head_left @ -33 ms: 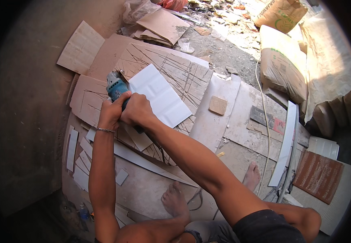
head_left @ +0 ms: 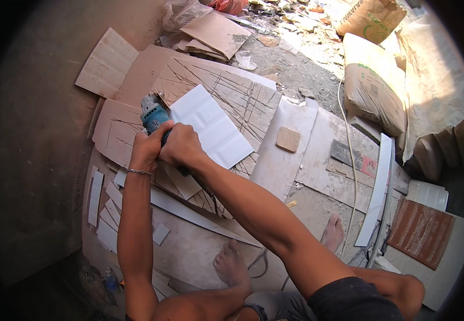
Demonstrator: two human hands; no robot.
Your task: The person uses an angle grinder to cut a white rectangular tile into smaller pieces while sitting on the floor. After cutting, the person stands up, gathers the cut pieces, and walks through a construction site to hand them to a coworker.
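A teal angle grinder [head_left: 154, 112] is held in both my hands, its metal head angled up at the left edge of a white tile [head_left: 213, 125]. My left hand [head_left: 146, 146] is closed around the tool, a bracelet on the wrist. My right hand [head_left: 183, 143] grips the body just to the right of it, and its cord trails below. The tile lies on a board [head_left: 250, 93] scored with many dark cut lines. A smaller white offcut [head_left: 184, 187] sits below my right hand.
My bare feet [head_left: 233, 265] rest among white strips [head_left: 95, 198] and a grey cord. A pale cable [head_left: 350, 160], small square piece [head_left: 287, 139], brown tile [head_left: 420, 232] and long strip [head_left: 373, 190] lie rightward. Stacked sacks [head_left: 374, 83] stand upper right, rubble behind, a wall [head_left: 28, 160] left.
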